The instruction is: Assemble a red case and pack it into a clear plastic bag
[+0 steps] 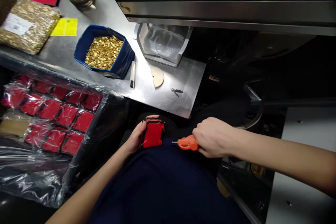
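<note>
My left hand [136, 135] is closed round a red plastic part [153, 133] with black edges, held low in front of my body. To its right, my right hand [214, 138] grips an orange tool [188, 143] with a thin metal tip. The tip points left toward the red part, and a gap separates them. Part of the tool is hidden inside my right hand.
A metal table [110, 89] holds a blue bin [128, 57] of gold-coloured pieces, a grey tray [162, 59] and a small metal tool [176, 90]. On the left, a plastic-lined box [90, 126] contains several red parts [66, 114]. A metal beam [223, 12] crosses above.
</note>
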Tool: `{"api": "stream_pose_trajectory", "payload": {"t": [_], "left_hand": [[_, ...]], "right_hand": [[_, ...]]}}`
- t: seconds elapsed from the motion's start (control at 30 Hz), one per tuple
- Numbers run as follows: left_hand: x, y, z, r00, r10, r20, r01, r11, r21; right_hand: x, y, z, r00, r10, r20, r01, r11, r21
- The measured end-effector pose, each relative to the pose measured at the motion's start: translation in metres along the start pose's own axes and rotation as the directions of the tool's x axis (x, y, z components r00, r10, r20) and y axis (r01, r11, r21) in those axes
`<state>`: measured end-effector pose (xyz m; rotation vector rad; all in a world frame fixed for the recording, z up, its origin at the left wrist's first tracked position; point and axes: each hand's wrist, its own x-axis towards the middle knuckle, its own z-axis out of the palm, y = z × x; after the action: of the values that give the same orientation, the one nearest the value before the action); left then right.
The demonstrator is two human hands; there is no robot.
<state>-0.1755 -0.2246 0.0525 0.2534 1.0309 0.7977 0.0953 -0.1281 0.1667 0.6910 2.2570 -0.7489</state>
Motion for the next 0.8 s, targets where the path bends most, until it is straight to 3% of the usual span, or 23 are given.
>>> {"api": "stream_pose_trajectory", "payload": {"t": [0.2,0.3,0.37,0.43,0.53,0.6,0.7,0.8], "left_hand": [[0.000,-0.003,-0.009,0.982,-0.056,0.181,0.074,0.993,-0.094],[0.000,-0.001,-0.006,0.990,-0.043,0.137,0.053,0.996,-0.068],[-0.002,0.001,0.002,0.998,0.018,0.053,-0.021,0.999,0.048],[-0.007,0.005,0.017,0.997,0.072,-0.020,-0.063,0.961,0.269],[-0.018,0.013,0.041,0.975,0.204,-0.085,-0.107,0.774,0.624],[-0.024,0.020,0.051,0.962,0.271,-0.038,-0.167,0.690,0.704],[-0.030,0.031,0.051,0.981,0.158,0.112,-0.194,0.760,0.621],[-0.029,0.033,0.036,0.961,0.017,0.278,-0.142,0.889,0.436]], "right_hand": [[0.010,0.003,-0.003,0.990,0.139,0.033,-0.143,0.978,0.152],[0.006,0.002,-0.005,0.989,0.149,0.000,-0.148,0.978,0.147],[-0.002,-0.004,-0.009,0.996,0.091,0.022,-0.094,0.981,0.167],[-0.015,-0.011,-0.017,0.997,0.028,0.066,-0.041,0.977,0.207],[-0.036,-0.015,-0.036,0.994,0.075,0.075,-0.088,0.976,0.199],[-0.045,-0.005,-0.050,0.985,0.164,0.060,-0.172,0.968,0.183],[-0.044,0.021,-0.065,0.963,0.241,0.122,-0.261,0.945,0.196],[-0.032,0.043,-0.064,0.962,0.227,0.150,-0.255,0.946,0.201]]}}
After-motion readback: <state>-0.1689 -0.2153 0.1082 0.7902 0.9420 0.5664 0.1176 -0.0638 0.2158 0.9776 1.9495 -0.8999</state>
